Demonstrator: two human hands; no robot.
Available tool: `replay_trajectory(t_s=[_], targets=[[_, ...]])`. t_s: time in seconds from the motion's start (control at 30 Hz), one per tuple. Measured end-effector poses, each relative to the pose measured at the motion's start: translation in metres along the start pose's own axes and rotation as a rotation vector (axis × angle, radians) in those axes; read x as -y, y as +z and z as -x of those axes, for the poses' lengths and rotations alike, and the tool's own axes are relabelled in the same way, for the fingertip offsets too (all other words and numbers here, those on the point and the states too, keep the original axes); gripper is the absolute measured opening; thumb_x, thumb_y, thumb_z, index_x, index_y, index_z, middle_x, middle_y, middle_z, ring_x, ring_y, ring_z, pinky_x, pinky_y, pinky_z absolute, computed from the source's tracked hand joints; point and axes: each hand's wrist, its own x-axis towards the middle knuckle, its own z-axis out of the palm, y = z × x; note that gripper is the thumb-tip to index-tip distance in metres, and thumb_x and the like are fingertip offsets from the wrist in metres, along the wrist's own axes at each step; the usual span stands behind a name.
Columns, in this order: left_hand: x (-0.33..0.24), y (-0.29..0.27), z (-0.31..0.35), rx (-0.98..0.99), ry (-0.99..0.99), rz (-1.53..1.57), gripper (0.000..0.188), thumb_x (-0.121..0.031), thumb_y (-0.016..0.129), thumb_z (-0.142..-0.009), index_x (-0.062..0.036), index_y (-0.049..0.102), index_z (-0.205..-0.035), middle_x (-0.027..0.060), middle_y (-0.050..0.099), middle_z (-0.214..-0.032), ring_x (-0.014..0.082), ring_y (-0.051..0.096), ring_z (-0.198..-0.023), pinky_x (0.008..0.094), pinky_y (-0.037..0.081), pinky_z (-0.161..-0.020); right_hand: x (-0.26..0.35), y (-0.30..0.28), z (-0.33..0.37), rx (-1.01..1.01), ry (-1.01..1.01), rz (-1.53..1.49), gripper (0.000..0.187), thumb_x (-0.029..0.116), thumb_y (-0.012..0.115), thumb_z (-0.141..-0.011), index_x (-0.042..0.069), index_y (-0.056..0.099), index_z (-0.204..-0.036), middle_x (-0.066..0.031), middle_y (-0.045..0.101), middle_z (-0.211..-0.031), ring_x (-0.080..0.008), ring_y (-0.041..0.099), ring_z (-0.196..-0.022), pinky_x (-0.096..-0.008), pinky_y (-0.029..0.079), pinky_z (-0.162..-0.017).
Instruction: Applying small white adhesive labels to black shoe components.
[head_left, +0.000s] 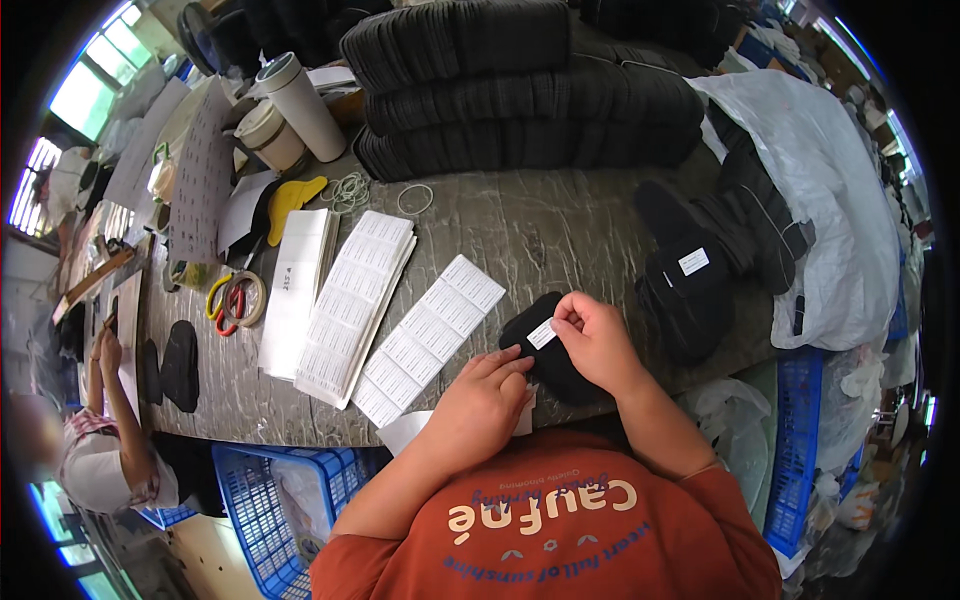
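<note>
Two hands at one insole, one label

Label sheets, label on black pad: print seemingly illegible; red shirt lettered.

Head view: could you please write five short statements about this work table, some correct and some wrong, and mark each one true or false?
1. The right hand touches a white label on a black pad. True.
2. A white tumbler stands beside a cream container. True.
3. The left hand grips the tumbler. False: it is at the black pad.
4. The white plastic bag lies on the table's left side. False: the bag is on the right side.
5. Dark stacks stand at the back of the table. True.
</note>
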Motion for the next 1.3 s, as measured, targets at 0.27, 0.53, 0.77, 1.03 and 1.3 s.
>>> replay_trajectory(t_s=[0.27,0.53,0.77,1.03,1.3], targets=[[0.0,-0.001,0.0,0.021,-0.005,0.001,0.016,-0.005,0.063,-0.084,0.0043,0.058,-0.096,0.0181,0.065,-0.112,0.0357,0.058,-0.115,0.0449,0.047,-0.096,-0.002,0.006,-0.001,-0.018,-0.02,0.073,0.006,0.004,0.065,-0.084,-0.001,0.061,-0.083,-0.0123,0.065,-0.068,-0.0198,0.063,-0.061,-0.0318,0.047,-0.057],[0.0,-0.003,-0.004,0.051,0.012,-0.022,0.015,-0.007,0.063,-0.083,0.0041,0.058,-0.092,0.0203,0.062,-0.12,0.035,0.058,-0.111,0.0445,0.046,-0.095,-0.003,0.007,-0.001,-0.029,-0.054,0.124,0.006,0.005,0.065,-0.084,0.0,0.062,-0.083,-0.0134,0.065,-0.069,-0.0231,0.064,-0.062,-0.0337,0.048,-0.058],[-0.003,0.002,-0.009,0.124,0.037,-0.162,0.015,-0.012,0.058,-0.085,0.0031,0.057,-0.089,0.022,0.057,-0.128,0.0325,0.057,-0.108,0.047,0.041,-0.098,-0.019,0.011,-0.003,-0.089,-0.019,-0.005,0.012,0.005,0.069,-0.081,0.0,0.06,-0.087,-0.0135,0.066,-0.071,-0.0242,0.065,-0.063,-0.0332,0.05,-0.06],[-0.005,0.003,-0.015,0.15,0.023,-0.19,0.015,-0.013,0.056,-0.086,0.0011,0.058,-0.088,0.0214,0.056,-0.13,0.0315,0.057,-0.102,0.0461,0.042,-0.096,0.002,0.013,-0.002,-0.212,-0.116,0.423,0.026,0.006,0.074,-0.075,0.003,0.059,-0.096,-0.0142,0.063,-0.085,-0.0298,0.063,-0.077,-0.0385,0.051,-0.069],[0.01,0.002,-0.014,0.181,-0.039,0.018,0.013,-0.01,0.06,-0.084,0.0027,0.057,-0.086,0.0186,0.053,-0.136,0.0351,0.053,-0.106,0.0447,0.044,-0.092,-0.016,0.013,-0.005,-0.265,-0.272,0.451,0.021,0.007,0.072,-0.078,0.004,0.054,-0.087,-0.0143,0.061,-0.081,-0.0362,0.06,-0.077,-0.0456,0.047,-0.069]])
